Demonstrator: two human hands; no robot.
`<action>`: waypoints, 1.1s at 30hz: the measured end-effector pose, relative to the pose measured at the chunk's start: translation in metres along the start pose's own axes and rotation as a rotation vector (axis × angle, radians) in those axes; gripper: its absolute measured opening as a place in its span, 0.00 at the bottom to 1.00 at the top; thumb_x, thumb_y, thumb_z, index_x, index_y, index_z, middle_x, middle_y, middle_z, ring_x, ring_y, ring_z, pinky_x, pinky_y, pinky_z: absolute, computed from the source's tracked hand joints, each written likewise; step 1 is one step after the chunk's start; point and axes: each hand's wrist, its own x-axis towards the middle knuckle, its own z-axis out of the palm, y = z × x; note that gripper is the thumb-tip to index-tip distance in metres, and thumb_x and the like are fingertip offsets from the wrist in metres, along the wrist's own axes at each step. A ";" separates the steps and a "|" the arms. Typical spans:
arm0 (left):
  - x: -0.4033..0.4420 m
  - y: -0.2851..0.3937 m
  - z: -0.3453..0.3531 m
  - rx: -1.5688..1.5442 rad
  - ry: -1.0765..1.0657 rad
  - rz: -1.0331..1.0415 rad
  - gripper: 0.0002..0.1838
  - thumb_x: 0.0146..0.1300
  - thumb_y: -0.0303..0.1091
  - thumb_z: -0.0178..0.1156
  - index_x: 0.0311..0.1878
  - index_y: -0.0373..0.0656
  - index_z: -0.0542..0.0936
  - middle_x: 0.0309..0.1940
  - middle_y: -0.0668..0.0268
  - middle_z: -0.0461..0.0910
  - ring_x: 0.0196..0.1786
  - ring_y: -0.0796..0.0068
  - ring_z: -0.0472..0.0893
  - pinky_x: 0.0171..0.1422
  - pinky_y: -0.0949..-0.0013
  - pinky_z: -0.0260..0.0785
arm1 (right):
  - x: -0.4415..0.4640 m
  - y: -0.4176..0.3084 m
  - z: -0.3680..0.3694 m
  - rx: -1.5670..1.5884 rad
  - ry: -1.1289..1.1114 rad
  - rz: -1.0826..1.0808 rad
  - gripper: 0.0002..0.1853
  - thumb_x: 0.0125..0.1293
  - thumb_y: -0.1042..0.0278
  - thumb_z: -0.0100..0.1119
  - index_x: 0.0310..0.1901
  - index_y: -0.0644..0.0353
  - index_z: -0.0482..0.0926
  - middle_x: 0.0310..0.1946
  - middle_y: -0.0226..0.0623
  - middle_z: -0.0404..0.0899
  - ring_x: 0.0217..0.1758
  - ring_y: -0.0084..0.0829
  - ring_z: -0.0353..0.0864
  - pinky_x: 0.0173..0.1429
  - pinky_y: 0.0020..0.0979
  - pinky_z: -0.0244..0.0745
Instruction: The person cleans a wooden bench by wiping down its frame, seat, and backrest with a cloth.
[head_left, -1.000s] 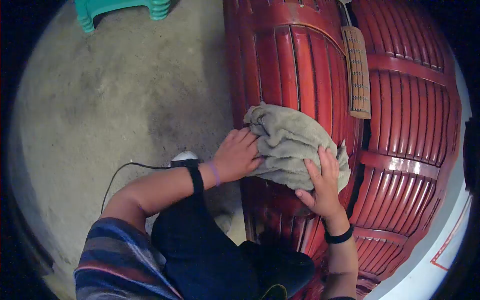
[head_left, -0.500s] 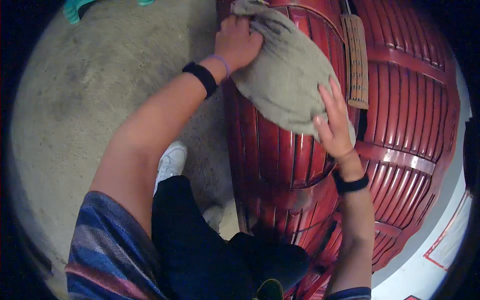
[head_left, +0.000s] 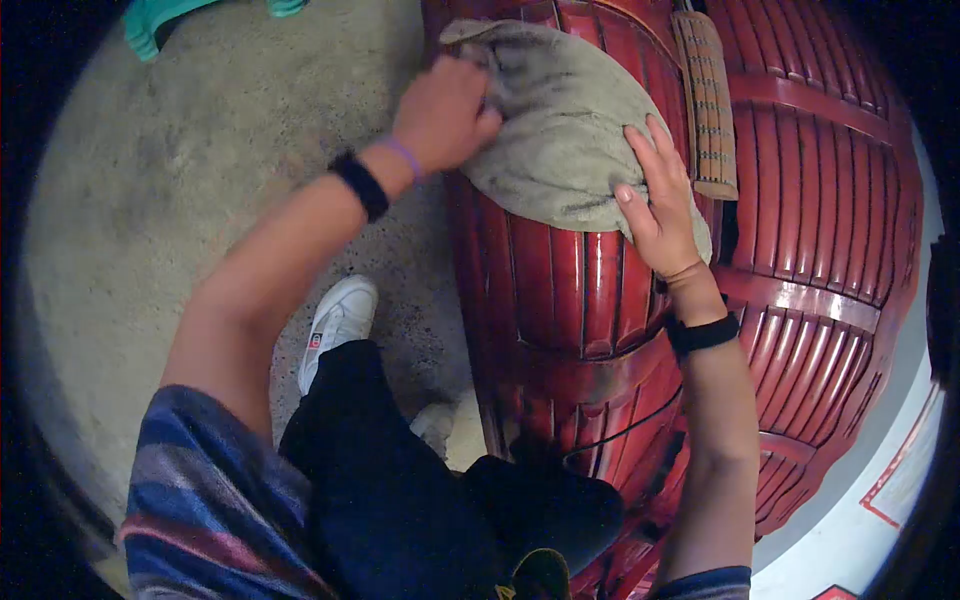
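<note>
A grey-green cloth [head_left: 560,130] with dark creases lies spread over the seat of a red slatted bench [head_left: 560,290]. My left hand [head_left: 445,115], somewhat blurred, is closed at the left edge of the cloth with its fingers curled around the fabric; the fingertips are hidden. On the right part of the cloth rests my right hand [head_left: 660,205], fingers stretched out and flat, thumb apart.
A rolled woven mat [head_left: 708,110] lies between the seat and the slatted backrest [head_left: 800,200]. Part of a green plastic stool [head_left: 145,35] shows at the top left on the concrete floor [head_left: 230,150]. A dark cord [head_left: 635,430] runs over the seat.
My left hand has moved left and slightly down, and the cloth looks flatter and more spread out. The right hand has shifted a little up and stays on the cloth.
</note>
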 end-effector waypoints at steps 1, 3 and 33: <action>-0.021 0.008 0.005 -0.009 0.047 0.076 0.19 0.54 0.43 0.60 0.42 0.38 0.77 0.45 0.56 0.76 0.52 0.54 0.73 0.51 0.55 0.71 | 0.000 0.001 0.001 0.003 0.008 -0.001 0.30 0.64 0.55 0.59 0.66 0.54 0.69 0.70 0.50 0.60 0.72 0.51 0.59 0.74 0.44 0.54; -0.063 0.025 0.013 -0.076 0.068 0.180 0.18 0.50 0.41 0.63 0.41 0.39 0.77 0.45 0.57 0.74 0.50 0.56 0.73 0.50 0.56 0.70 | 0.000 0.002 0.003 0.011 0.020 -0.006 0.29 0.64 0.54 0.59 0.65 0.55 0.70 0.70 0.50 0.60 0.72 0.51 0.59 0.74 0.44 0.54; -0.217 0.090 0.055 -0.892 -0.438 -0.355 0.28 0.70 0.46 0.48 0.67 0.36 0.64 0.68 0.42 0.56 0.69 0.34 0.57 0.77 0.51 0.46 | -0.128 -0.097 -0.012 -0.119 -0.265 0.091 0.28 0.50 0.60 0.69 0.55 0.52 0.77 0.70 0.45 0.63 0.74 0.51 0.57 0.73 0.56 0.48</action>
